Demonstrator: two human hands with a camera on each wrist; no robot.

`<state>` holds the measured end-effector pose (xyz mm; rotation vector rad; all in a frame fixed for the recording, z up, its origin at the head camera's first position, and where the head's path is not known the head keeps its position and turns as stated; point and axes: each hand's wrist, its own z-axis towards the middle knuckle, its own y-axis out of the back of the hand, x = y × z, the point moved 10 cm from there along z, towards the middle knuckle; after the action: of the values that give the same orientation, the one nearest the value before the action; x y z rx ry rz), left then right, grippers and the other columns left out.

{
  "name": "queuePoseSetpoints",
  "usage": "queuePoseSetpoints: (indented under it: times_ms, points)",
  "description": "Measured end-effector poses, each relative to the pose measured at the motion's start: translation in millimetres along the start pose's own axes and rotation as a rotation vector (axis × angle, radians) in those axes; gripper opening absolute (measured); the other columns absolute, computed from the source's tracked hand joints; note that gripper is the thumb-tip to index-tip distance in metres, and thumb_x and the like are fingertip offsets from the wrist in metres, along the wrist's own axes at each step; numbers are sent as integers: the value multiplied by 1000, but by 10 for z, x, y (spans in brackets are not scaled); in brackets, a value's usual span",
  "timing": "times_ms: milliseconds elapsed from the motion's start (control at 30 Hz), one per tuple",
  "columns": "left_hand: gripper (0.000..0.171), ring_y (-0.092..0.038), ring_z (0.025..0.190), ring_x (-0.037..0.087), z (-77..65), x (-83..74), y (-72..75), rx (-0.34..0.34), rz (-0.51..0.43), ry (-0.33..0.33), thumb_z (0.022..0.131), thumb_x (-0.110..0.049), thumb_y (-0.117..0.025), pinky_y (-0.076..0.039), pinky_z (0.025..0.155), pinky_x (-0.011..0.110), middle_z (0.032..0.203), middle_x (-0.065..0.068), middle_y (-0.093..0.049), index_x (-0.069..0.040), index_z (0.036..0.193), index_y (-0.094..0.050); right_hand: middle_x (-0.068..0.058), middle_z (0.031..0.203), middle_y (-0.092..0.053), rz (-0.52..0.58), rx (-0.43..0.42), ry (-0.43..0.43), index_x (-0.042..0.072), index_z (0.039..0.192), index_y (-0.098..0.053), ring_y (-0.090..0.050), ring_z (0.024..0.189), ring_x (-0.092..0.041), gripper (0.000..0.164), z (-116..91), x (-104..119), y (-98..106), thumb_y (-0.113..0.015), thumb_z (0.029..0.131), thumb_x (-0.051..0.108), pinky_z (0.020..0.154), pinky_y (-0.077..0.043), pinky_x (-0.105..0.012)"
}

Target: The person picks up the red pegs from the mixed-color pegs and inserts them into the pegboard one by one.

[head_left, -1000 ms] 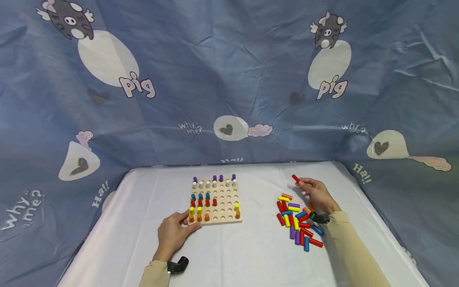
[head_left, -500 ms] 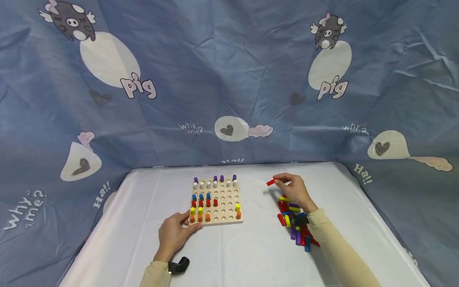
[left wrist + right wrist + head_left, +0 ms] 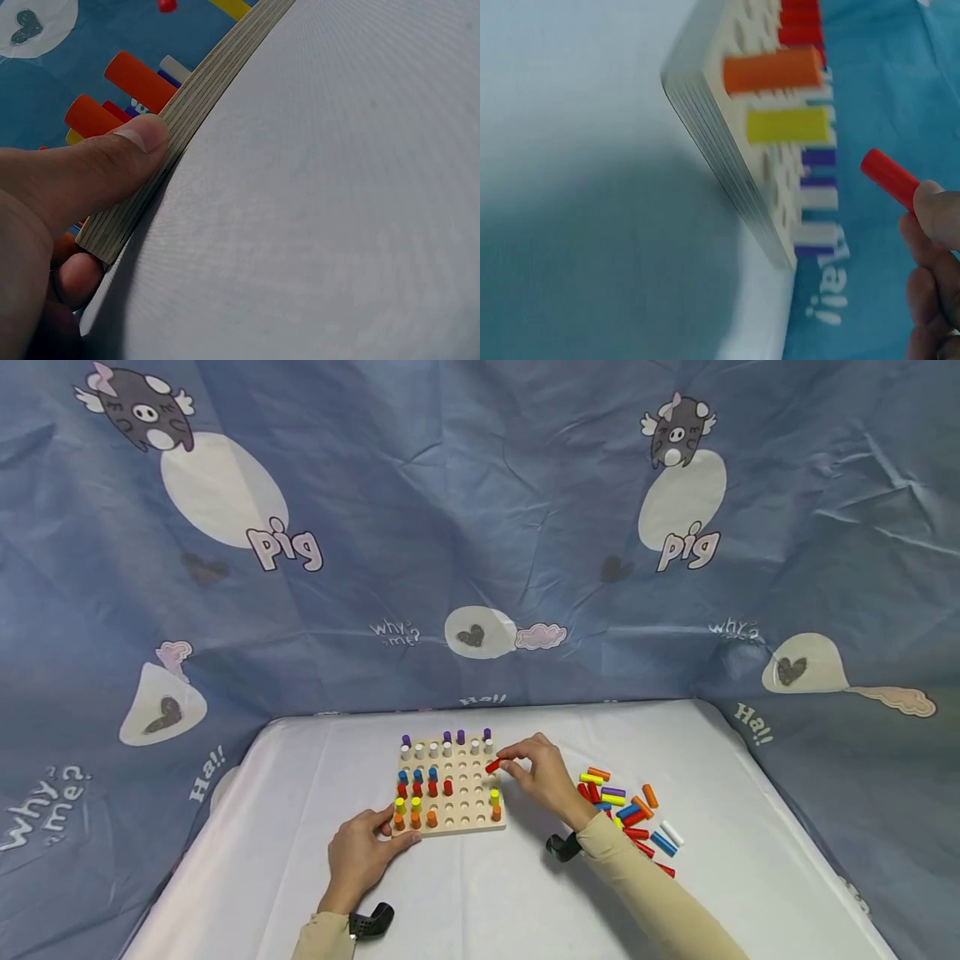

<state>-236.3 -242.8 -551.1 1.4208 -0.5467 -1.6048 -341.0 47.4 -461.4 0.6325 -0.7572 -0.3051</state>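
My left hand (image 3: pixel 362 853) grips the near left corner of a wooden pegboard (image 3: pixel 461 828). In the left wrist view its thumb (image 3: pixel 139 142) lies on the board's layered front edge (image 3: pixel 199 94), with fingers round the side. Between the thumb and fingers of my right hand (image 3: pixel 549 783) is a red peg (image 3: pixel 492 766), tilted above the board's right side. In the right wrist view the red peg (image 3: pixel 889 180) is apart from the board. Standing pegs fill parts of several rows: purple, white, blue, red, yellow and orange.
Loose pegs (image 3: pixel 636 833) in several colours lie right of the board, partly hidden by my right forearm. A white peg (image 3: pixel 672 833) lies at their right edge. White cloth (image 3: pixel 300 785) covers the table; a blue printed curtain (image 3: pixel 480 527) hangs behind it.
My right hand has carried the red peg leftward from above the loose pegs to the board's right side. The left hand keeps its hold on the board's corner.
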Motion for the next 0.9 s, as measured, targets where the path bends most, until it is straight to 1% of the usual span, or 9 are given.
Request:
queuePoseSetpoints:
  times_ms: [167, 333, 433, 500, 600, 667, 733, 833, 900]
  points:
    - [77, -41, 62, 11, 4, 5, -1, 2, -6, -1, 71, -55, -95, -29, 57, 28, 72, -5, -55, -6, 128, -77, 0, 95, -81, -45, 28, 83, 9, 99, -84, -62, 89, -19, 8, -28, 150, -249, -84, 91, 9, 84, -49, -42]
    - [77, -41, 62, 11, 5, 6, 0, 5, -4, 5, 71, -55, -95, -29, 58, 29, 72, -5, -55, -6, 128, -77, 2, 93, -81, -116, 52, 102, 12, 99, -84, -61, 86, -16, 9, -42, 207, -433, -85, 90, 13, 82, -50, -41]
    - [77, -42, 62, 11, -1, -4, 3, 5, -8, 5, 71, -54, -96, -30, 58, 29, 72, -5, -56, -6, 128, -77, 2, 93, -81, -121, 79, 96, 13, 99, -84, -61, 85, -17, 9, -37, 223, -517, -85, 90, 14, 81, -50, -41]
    - [77, -42, 62, 11, -6, -9, 4, 6, -11, 6, 71, -54, -96, -30, 58, 29, 72, -5, -56, -7, 128, -77, 2, 93, -81, -142, 95, 109, 13, 99, -84, -62, 85, -17, 8, -38, 246, -570, -85, 90, 14, 78, -49, -39]
    - [77, -42, 61, 11, -4, -15, 1, 5, -11, 1, 70, -53, -97, -30, 58, 29, 71, -5, -55, -7, 128, -77, 3, 92, -80, -211, 95, 154, 15, 98, -85, -61, 84, -17, 8, -35, 310, -626, -85, 90, 13, 74, -46, -36]
    - [77, -41, 61, 11, 0, -15, 2, 4, -2, -4, 70, -53, -97, -30, 58, 28, 71, -5, -55, -7, 129, -77, 4, 90, -79, -278, 84, 197, 17, 96, -85, -60, 83, -17, 8, -26, 377, -655, -86, 89, 13, 71, -42, -34]
    - [77, -41, 61, 11, 4, -15, 7, 0, 6, -9, 70, -52, -97, -30, 57, 28, 71, -5, -54, -6, 129, -76, 5, 87, -77, -333, 71, 232, 19, 94, -85, -59, 84, -17, 7, -14, 448, -677, -87, 88, 15, 70, -41, -34]
    - [76, -41, 61, 12, 4, -12, 12, -6, 11, -10, 70, -51, -97, -30, 57, 28, 71, -5, -54, -6, 128, -77, 5, 84, -75, -389, 66, 266, 20, 92, -85, -58, 84, -17, 7, -9, 530, -732, -88, 88, 16, 70, -39, -33]
    - [76, -41, 61, 11, -4, -14, 2, 0, 8, -10, 71, -52, -97, -30, 57, 28, 71, -5, -54, -6, 128, -77, 4, 82, -74, -421, 60, 270, 20, 90, -85, -57, 83, -17, 7, -23, 554, -767, -88, 87, 16, 70, -39, -33]
